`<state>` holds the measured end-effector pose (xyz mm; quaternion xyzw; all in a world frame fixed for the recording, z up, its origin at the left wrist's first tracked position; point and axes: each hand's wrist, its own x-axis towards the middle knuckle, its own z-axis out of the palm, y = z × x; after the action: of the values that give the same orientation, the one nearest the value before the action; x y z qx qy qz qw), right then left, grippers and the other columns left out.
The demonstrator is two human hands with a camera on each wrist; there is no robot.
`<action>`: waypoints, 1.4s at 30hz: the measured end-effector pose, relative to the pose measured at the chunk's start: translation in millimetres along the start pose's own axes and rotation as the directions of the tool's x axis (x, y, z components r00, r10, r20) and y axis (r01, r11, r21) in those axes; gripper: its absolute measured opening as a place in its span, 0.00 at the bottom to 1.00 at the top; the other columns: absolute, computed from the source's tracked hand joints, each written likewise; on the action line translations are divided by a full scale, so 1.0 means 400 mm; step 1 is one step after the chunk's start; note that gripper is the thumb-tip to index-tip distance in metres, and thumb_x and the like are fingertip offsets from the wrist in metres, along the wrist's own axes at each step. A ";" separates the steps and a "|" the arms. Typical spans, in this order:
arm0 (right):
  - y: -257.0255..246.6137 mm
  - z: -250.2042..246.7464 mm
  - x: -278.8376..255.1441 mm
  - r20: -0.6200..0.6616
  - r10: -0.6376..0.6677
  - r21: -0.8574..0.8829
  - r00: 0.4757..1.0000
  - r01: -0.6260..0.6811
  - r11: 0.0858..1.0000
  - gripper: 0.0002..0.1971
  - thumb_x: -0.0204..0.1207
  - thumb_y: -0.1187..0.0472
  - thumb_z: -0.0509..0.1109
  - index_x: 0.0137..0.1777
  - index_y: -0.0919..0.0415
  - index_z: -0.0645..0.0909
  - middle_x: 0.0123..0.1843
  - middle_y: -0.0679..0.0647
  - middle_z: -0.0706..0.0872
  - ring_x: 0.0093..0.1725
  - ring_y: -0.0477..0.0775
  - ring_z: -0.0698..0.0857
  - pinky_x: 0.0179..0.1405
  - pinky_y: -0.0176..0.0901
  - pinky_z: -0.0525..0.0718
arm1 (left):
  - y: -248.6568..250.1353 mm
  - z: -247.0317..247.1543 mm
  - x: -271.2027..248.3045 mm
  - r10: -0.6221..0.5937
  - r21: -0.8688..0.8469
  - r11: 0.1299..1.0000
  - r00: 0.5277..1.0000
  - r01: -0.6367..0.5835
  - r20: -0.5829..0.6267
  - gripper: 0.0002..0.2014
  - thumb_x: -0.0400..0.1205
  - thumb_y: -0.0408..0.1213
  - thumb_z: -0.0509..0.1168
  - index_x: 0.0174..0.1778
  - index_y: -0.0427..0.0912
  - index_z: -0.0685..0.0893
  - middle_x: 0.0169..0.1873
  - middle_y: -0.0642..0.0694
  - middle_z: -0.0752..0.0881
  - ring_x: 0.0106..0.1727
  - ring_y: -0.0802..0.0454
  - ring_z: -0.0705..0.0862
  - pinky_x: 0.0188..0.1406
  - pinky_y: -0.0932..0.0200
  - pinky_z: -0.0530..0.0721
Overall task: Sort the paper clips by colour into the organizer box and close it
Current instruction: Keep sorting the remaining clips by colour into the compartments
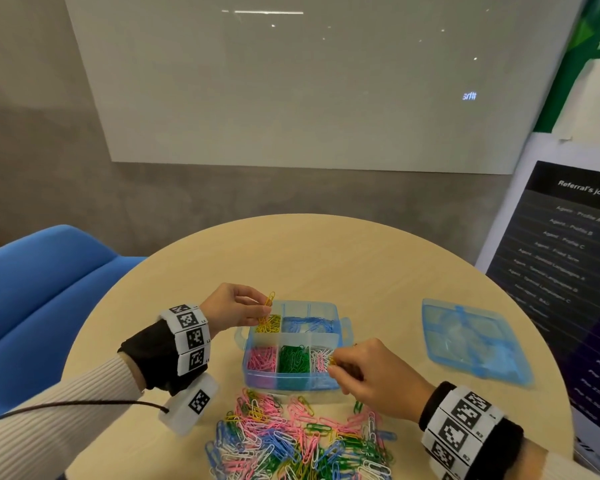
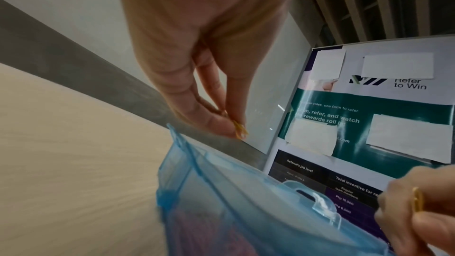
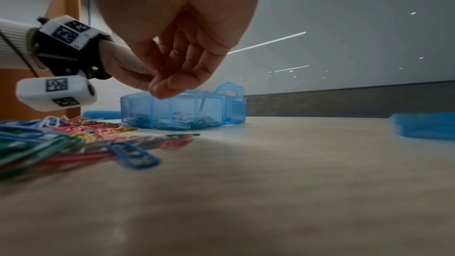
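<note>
The blue organizer box (image 1: 340, 332) stands open mid-table, its compartments holding yellow, blue, pink, green and white clips. My left hand (image 1: 265, 308) pinches yellow paper clips (image 1: 270, 299) just above the yellow compartment (image 1: 270, 323); the left wrist view shows those yellow clips (image 2: 240, 131) between thumb and finger. My right hand (image 1: 333, 363) pinches one yellow clip (image 1: 331, 360) at the box's near right corner, over the white compartment (image 1: 319, 358). That yellow clip (image 2: 417, 200) also shows in the left wrist view. A mixed pile of clips (image 1: 298, 441) lies in front of the box.
The box's blue lid (image 1: 475, 341) lies flat on the round wooden table (image 1: 326, 258), to the right of the box. A blue chair (image 1: 42, 289) stands at the left. A poster board (image 1: 575, 271) leans at the right table edge.
</note>
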<state>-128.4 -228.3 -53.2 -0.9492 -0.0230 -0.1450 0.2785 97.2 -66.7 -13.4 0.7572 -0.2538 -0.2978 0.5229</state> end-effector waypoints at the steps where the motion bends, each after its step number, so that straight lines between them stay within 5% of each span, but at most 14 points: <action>1: 0.000 0.000 0.000 0.002 0.000 0.001 1.000 0.000 1.000 0.22 0.83 0.46 0.56 0.32 0.59 0.74 0.27 0.58 0.80 0.24 0.56 0.76 0.29 0.52 0.75 | 0.002 -0.001 -0.002 -0.014 0.022 1.000 0.999 0.014 0.034 0.07 0.75 0.28 0.75 0.47 0.32 0.87 0.45 0.35 0.91 0.40 0.52 0.88 0.39 0.65 0.88; 6: 0.000 0.000 0.001 0.012 -0.009 -0.013 1.000 0.009 1.000 0.21 0.83 0.47 0.57 0.32 0.59 0.74 0.26 0.59 0.80 0.24 0.56 0.76 0.29 0.52 0.74 | 0.008 -0.007 -0.022 -0.042 0.159 0.987 0.990 0.020 0.137 0.06 0.75 0.29 0.75 0.46 0.34 0.89 0.39 0.39 0.91 0.35 0.56 0.88 0.34 0.67 0.87; 9: -0.001 -0.001 0.000 0.021 -0.007 -0.014 1.000 0.007 1.000 0.21 0.83 0.48 0.57 0.32 0.60 0.74 0.26 0.59 0.80 0.24 0.56 0.76 0.29 0.52 0.74 | 0.006 -0.013 -0.029 -0.058 0.196 0.980 0.986 0.026 0.158 0.06 0.75 0.29 0.75 0.47 0.33 0.90 0.43 0.37 0.91 0.40 0.53 0.88 0.34 0.64 0.87; 14: -0.003 -0.003 0.001 0.026 -0.011 -0.029 1.000 0.012 1.000 0.19 0.84 0.49 0.58 0.32 0.57 0.73 0.26 0.59 0.80 0.24 0.56 0.76 0.29 0.52 0.74 | 0.001 -0.023 -0.034 -0.085 0.154 0.986 0.982 0.059 0.167 0.07 0.75 0.30 0.76 0.47 0.35 0.91 0.44 0.38 0.91 0.45 0.51 0.88 0.37 0.61 0.88; 24: 0.001 -0.002 0.001 0.033 -0.017 -0.044 0.999 0.018 0.999 0.18 0.84 0.50 0.60 0.32 0.53 0.71 0.26 0.58 0.80 0.24 0.55 0.75 0.29 0.52 0.75 | -0.002 -0.020 -0.035 -0.095 0.090 0.993 0.981 0.080 0.170 0.04 0.75 0.28 0.75 0.44 0.34 0.90 0.37 0.42 0.90 0.38 0.54 0.88 0.32 0.62 0.87; 30: -0.001 -0.003 0.001 0.043 -0.015 -0.048 0.999 0.017 0.999 0.17 0.84 0.51 0.60 0.32 0.52 0.71 0.26 0.57 0.80 0.24 0.54 0.76 0.29 0.51 0.74 | -0.001 -0.024 -0.030 -0.116 0.140 0.986 0.974 0.090 0.193 0.08 0.76 0.31 0.74 0.49 0.31 0.90 0.38 0.42 0.91 0.36 0.57 0.89 0.32 0.62 0.87; 42: 0.000 -0.005 0.001 0.040 -0.032 -0.051 0.999 0.034 0.998 0.18 0.85 0.52 0.61 0.32 0.51 0.69 0.25 0.57 0.78 0.23 0.54 0.75 0.28 0.51 0.73 | -0.001 -0.022 -0.029 -0.115 0.251 0.966 0.972 0.061 0.204 0.03 0.75 0.32 0.76 0.43 0.36 0.92 0.38 0.42 0.91 0.37 0.57 0.88 0.36 0.60 0.88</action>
<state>-128.7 -229.5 -51.5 -0.9582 -0.0403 -0.1313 0.2511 95.3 -52.7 -9.3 0.7891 -0.3099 -0.3683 0.3817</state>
